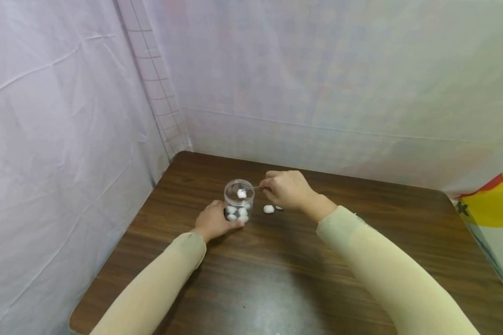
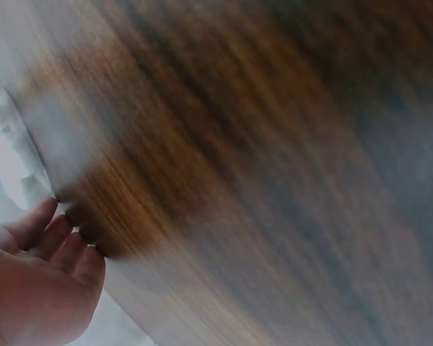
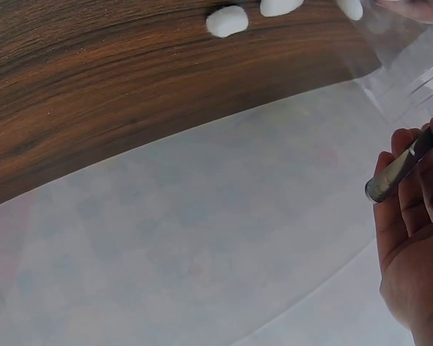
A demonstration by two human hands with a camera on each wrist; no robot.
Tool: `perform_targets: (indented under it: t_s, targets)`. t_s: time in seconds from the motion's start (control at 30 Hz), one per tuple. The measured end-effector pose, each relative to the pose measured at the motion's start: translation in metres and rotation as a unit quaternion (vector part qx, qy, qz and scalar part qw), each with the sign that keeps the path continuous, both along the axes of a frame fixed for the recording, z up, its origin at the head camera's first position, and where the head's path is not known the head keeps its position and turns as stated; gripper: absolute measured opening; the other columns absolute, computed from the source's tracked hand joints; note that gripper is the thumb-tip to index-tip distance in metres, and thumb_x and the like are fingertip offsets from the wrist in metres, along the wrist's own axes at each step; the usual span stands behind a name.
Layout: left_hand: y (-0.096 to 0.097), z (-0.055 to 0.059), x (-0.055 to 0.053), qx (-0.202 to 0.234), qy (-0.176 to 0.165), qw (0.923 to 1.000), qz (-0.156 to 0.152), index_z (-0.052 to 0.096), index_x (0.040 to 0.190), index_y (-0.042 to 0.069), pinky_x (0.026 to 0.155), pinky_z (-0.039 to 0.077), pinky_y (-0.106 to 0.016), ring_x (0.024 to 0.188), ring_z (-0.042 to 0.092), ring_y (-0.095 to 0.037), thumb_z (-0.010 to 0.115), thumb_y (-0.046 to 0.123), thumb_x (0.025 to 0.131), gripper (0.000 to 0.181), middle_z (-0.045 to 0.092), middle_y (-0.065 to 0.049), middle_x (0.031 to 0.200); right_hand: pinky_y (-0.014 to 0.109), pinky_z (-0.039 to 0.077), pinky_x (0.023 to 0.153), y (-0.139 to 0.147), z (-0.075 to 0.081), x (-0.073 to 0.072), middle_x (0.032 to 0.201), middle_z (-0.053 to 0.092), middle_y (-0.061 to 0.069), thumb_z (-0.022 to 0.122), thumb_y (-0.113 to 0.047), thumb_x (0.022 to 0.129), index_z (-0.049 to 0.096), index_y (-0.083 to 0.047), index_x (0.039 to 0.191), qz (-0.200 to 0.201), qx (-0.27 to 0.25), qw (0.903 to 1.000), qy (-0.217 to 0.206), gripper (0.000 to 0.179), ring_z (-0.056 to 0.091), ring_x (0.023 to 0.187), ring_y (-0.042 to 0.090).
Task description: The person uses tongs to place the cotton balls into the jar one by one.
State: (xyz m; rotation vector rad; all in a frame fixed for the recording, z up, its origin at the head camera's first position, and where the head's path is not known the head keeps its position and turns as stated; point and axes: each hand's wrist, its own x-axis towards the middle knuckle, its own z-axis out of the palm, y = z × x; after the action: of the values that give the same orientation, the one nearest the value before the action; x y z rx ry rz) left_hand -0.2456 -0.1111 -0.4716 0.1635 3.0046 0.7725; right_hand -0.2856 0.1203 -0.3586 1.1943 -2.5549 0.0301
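Note:
A clear round jar stands on the table with several white cotton balls inside. My left hand holds its lower side, thumb across the front; the left wrist view shows the fingers of this hand but little of the jar. Over the jar's mouth, metal tweezers carry one cotton ball at their tips. My right hand pinches the tweezers; their rear end lies across the fingers in the right wrist view. Right of the jar lies another cotton ball, with one more partly hidden.
The brown wood-grain table has rounded corners. White curtains hang behind it and along the left side. A yellow and red printed piece is at the far right, beyond the table edge.

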Motion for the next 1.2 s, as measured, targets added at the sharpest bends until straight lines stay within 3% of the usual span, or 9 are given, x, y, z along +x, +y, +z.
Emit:
perform_targets:
  t_s: [0.33, 0.6, 0.87, 1.2]
  targets:
    - [-0.001, 0.001, 0.001, 0.003, -0.005, 1.0000, -0.002, 0.052, 0.129, 0.011, 0.086, 0.043, -0.043, 0.108, 0.051, -0.024, 0.066, 0.068, 0.066, 0.086, 0.051, -0.005, 0.125, 0.027, 0.039, 0.041, 0.005, 0.002, 0.002, 0.079, 0.054, -0.010, 0.060, -0.025, 0.085, 0.072, -0.021, 0.098, 0.001, -0.012, 0.9999, 0.001, 0.018, 0.046, 0.052, 0.003]
    - [-0.001, 0.001, 0.000, 0.001, -0.001, 1.0000, -0.004, 0.051, 0.130, 0.010, 0.087, 0.042, -0.043, 0.110, 0.050, -0.025, 0.066, 0.069, 0.066, 0.088, 0.050, -0.006, 0.127, 0.025, 0.036, 0.039, 0.035, 0.001, 0.004, 0.081, 0.056, -0.010, 0.060, -0.023, 0.085, 0.072, -0.020, 0.098, -0.007, -0.044, 0.9990, 0.010, 0.018, 0.047, 0.053, 0.003]
    - [-0.005, 0.001, 0.000, 0.007, 0.003, 1.0000, -0.005, 0.052, 0.129, 0.010, 0.087, 0.042, -0.043, 0.109, 0.050, -0.025, 0.068, 0.066, 0.066, 0.086, 0.051, -0.006, 0.125, 0.025, 0.036, 0.040, 0.073, -0.019, 0.001, 0.082, 0.056, -0.007, 0.063, -0.024, 0.085, 0.072, -0.018, 0.098, -0.043, -0.025, 0.9987, -0.013, 0.017, 0.046, 0.051, 0.004]
    - [-0.011, 0.002, 0.001, 0.007, 0.001, 1.0000, 0.000, 0.052, 0.129, 0.009, 0.087, 0.042, -0.044, 0.109, 0.050, -0.025, 0.068, 0.065, 0.067, 0.085, 0.051, -0.007, 0.126, 0.027, 0.038, 0.040, 0.092, -0.041, 0.004, 0.082, 0.056, -0.007, 0.064, -0.024, 0.083, 0.072, -0.018, 0.096, -0.060, -0.015, 0.9977, -0.027, 0.017, 0.049, 0.054, 0.007]
